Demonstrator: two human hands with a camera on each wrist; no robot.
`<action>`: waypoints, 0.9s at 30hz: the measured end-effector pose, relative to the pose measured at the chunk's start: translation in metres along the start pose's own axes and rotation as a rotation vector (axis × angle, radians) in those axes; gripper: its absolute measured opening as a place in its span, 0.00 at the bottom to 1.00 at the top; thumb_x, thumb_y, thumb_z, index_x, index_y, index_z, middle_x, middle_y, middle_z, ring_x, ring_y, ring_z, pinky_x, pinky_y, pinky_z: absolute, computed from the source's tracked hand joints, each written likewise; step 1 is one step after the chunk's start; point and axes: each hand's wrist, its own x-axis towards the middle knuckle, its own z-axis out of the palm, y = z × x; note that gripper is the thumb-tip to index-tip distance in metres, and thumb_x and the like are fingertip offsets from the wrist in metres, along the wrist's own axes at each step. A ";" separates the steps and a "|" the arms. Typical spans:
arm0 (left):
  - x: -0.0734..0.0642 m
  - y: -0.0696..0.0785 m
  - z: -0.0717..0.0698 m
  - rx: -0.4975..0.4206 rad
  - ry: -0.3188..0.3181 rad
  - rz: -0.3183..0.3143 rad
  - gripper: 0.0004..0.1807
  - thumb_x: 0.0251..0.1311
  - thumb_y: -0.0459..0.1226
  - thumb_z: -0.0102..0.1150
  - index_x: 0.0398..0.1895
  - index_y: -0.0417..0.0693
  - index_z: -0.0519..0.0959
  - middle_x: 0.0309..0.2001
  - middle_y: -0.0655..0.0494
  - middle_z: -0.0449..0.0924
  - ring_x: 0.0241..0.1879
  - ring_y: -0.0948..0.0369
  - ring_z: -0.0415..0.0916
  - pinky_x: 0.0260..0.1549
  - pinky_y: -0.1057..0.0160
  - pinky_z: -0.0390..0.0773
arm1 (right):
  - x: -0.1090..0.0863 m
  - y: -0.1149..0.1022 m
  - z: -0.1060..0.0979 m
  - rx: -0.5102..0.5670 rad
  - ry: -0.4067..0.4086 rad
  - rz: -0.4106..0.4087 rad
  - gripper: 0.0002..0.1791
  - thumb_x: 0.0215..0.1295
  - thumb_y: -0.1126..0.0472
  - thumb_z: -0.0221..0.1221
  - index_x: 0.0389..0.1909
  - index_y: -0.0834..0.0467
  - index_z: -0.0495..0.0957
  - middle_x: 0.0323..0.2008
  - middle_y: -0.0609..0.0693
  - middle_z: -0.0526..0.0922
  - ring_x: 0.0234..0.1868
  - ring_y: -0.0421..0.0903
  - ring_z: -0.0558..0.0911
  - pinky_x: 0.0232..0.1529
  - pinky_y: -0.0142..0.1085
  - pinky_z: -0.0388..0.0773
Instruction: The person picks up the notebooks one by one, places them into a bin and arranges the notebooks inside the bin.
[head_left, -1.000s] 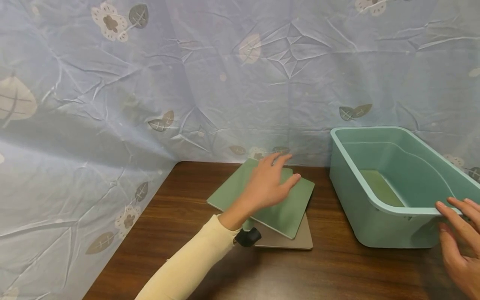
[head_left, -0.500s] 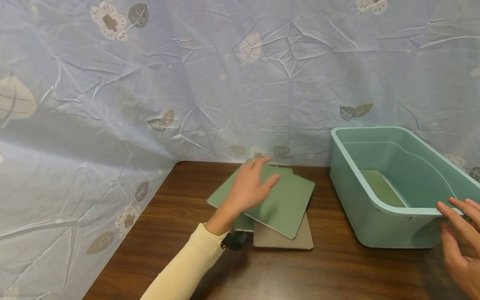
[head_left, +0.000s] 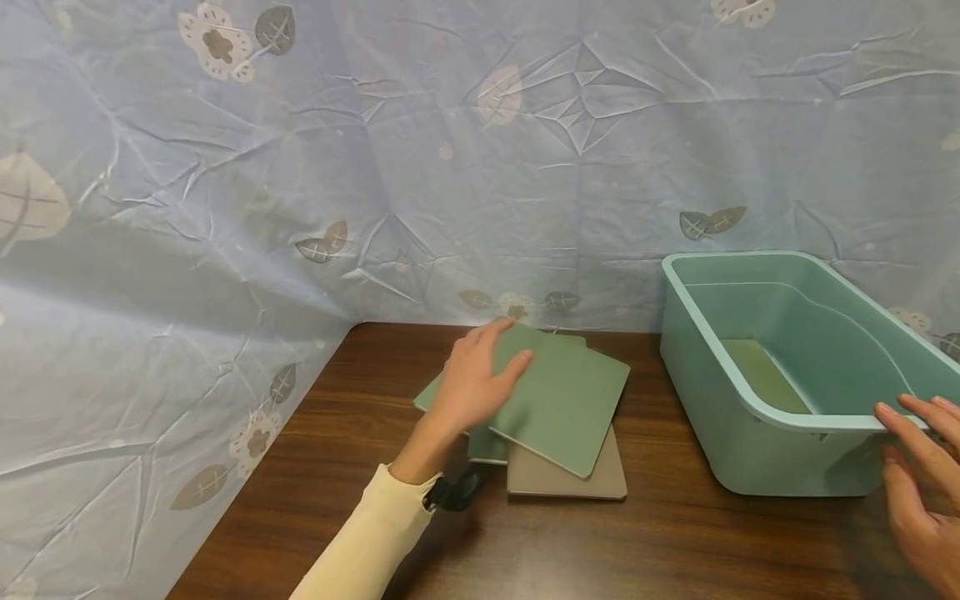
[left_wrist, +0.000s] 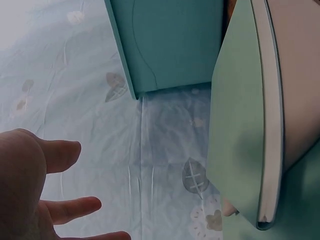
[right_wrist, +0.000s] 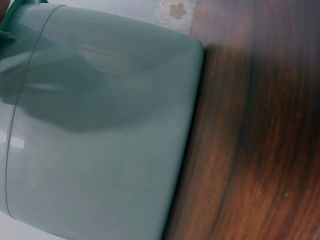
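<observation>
Several thin notebooks lie in a loose, fanned pile on the table. A light green notebook (head_left: 566, 400) is uppermost, with a beige notebook (head_left: 566, 471) showing below its near edge. In the left wrist view, pale page edges show along the green notebook's (left_wrist: 240, 115) side. My left hand (head_left: 472, 379), fingers spread and holding nothing, hovers over the pile's left part. At the right, a teal plastic bin (head_left: 697, 400) stands on the table. My right hand (head_left: 926, 487) holds its near rim, fingertips over the top and thumb against the outer wall.
A flat green piece (head_left: 761, 375) lies on the bin's floor. The brown wooden table (head_left: 360, 433) ends at a patterned cloth (head_left: 480, 183) hanging behind and to the left. In the right wrist view, the bin's outer wall (right_wrist: 100, 160) fills most of the frame.
My left hand has drawn back leftward across the pile, uncovering more of the top green notebook and the beige one. The right hand and bin stay in place.
</observation>
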 end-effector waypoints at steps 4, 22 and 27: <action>-0.002 -0.004 -0.001 -0.006 0.002 -0.016 0.33 0.69 0.57 0.51 0.73 0.57 0.64 0.71 0.51 0.66 0.72 0.46 0.60 0.67 0.42 0.64 | 0.001 -0.001 0.001 -0.002 0.013 -0.001 0.25 0.74 0.49 0.48 0.57 0.62 0.80 0.62 0.63 0.77 0.70 0.59 0.68 0.76 0.43 0.56; -0.002 -0.018 0.012 -0.013 -0.030 -0.042 0.33 0.69 0.55 0.52 0.71 0.49 0.66 0.70 0.50 0.68 0.71 0.47 0.62 0.69 0.45 0.64 | 0.001 -0.001 0.002 -0.027 0.045 -0.013 0.24 0.74 0.49 0.49 0.55 0.61 0.81 0.61 0.60 0.79 0.69 0.58 0.70 0.75 0.42 0.58; -0.002 -0.025 0.018 0.002 -0.060 -0.061 0.33 0.69 0.54 0.52 0.71 0.47 0.66 0.69 0.49 0.69 0.70 0.48 0.64 0.68 0.46 0.65 | 0.000 -0.001 0.003 0.018 0.058 -0.015 0.24 0.74 0.49 0.50 0.54 0.63 0.82 0.61 0.60 0.79 0.69 0.57 0.70 0.75 0.39 0.59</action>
